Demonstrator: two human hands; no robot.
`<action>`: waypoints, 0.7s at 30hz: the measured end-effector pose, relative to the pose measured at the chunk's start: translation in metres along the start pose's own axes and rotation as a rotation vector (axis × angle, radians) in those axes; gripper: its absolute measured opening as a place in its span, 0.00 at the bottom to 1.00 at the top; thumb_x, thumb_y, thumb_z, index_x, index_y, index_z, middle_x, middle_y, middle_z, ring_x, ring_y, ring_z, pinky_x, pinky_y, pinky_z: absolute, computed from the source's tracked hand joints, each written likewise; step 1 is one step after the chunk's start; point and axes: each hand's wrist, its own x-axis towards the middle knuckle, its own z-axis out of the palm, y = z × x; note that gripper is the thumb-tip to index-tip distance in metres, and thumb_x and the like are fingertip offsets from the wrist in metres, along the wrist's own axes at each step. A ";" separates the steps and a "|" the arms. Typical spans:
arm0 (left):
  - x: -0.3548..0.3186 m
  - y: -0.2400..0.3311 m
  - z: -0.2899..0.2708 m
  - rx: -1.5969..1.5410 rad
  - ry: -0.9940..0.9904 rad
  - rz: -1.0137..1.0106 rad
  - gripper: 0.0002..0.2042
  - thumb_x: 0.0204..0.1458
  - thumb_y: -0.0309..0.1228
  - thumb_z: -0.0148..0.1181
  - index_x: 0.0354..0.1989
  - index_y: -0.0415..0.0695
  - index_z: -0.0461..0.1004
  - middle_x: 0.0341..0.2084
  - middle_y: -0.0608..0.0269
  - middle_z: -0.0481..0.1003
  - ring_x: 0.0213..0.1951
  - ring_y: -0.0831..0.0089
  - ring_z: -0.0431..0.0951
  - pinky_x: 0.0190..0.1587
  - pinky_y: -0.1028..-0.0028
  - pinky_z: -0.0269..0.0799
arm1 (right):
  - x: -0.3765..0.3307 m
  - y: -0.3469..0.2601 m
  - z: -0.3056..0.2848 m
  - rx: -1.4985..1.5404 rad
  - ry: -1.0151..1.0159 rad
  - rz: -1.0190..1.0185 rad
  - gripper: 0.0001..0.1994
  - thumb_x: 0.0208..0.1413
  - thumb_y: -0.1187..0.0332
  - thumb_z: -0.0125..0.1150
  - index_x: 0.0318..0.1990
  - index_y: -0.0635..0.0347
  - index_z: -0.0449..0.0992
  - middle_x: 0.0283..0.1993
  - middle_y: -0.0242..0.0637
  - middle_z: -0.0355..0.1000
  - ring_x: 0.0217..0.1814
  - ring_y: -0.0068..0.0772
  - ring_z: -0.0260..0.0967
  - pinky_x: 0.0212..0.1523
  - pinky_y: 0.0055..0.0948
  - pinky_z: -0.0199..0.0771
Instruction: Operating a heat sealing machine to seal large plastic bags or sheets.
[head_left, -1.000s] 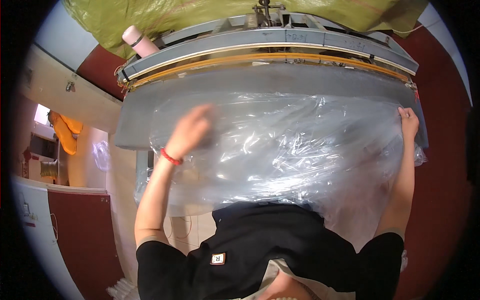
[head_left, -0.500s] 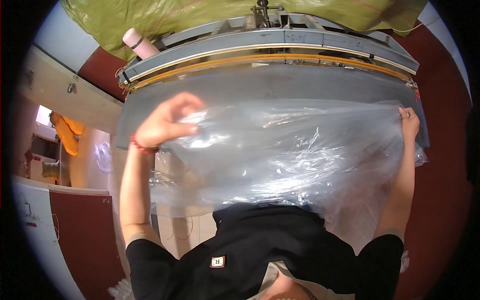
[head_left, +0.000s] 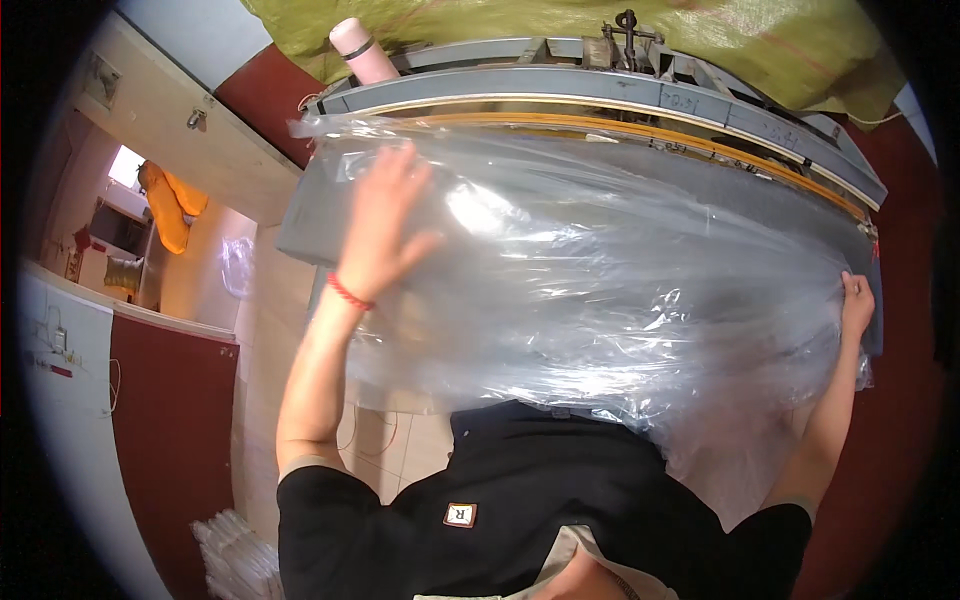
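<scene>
A wide sheet of clear plastic film (head_left: 560, 270) lies wrinkled over a grey padded work surface (head_left: 800, 205). Its near edge hangs down in front of my body. My left hand (head_left: 385, 225) is over the film's left part, fingers apart and blurred by motion; whether it touches the film I cannot tell. At the right end, my right hand (head_left: 856, 305) pinches the film's edge between thumb and fingers. The far left corner of the film reaches to the orange strip (head_left: 640, 130) along the back of the surface.
Behind the work surface runs a grey metal frame (head_left: 600, 82) with a clamp-like fitting (head_left: 628, 40). A pink bottle (head_left: 363, 52) leans at its left end. Green sheeting (head_left: 480, 18) lies beyond. To the left is an open doorway; bundled clear plastic (head_left: 238, 555) lies on the floor, lower left.
My left hand has moved away from me, and the film's left side now spreads to the back edge. The right hand keeps its pinch. My view has turned, tilting the scene.
</scene>
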 end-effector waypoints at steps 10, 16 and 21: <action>-0.143 -0.004 0.042 0.034 -0.370 -0.399 0.18 0.40 0.34 0.61 0.39 0.43 0.67 0.38 0.54 0.69 0.42 0.60 0.68 0.40 0.65 0.64 | -0.004 0.064 -0.017 -0.148 0.050 0.088 0.16 0.49 0.55 0.55 0.27 0.60 0.69 0.23 0.39 0.65 0.25 0.30 0.58 0.30 0.29 0.62; -0.029 -0.020 0.048 -0.047 -0.060 -0.147 0.16 0.46 0.36 0.55 0.42 0.40 0.68 0.42 0.52 0.67 0.46 0.57 0.65 0.43 0.68 0.63 | -0.006 0.059 -0.012 -0.176 0.145 0.063 0.17 0.49 0.52 0.53 0.28 0.59 0.69 0.23 0.39 0.66 0.24 0.33 0.59 0.30 0.30 0.62; -0.030 -0.041 0.092 -0.016 -0.289 -0.166 0.32 0.47 0.49 0.49 0.57 0.42 0.53 0.59 0.55 0.50 0.61 0.57 0.45 0.58 0.54 0.42 | -0.004 0.058 -0.010 -0.175 0.107 0.109 0.16 0.49 0.53 0.53 0.28 0.59 0.69 0.22 0.38 0.65 0.24 0.33 0.58 0.29 0.30 0.62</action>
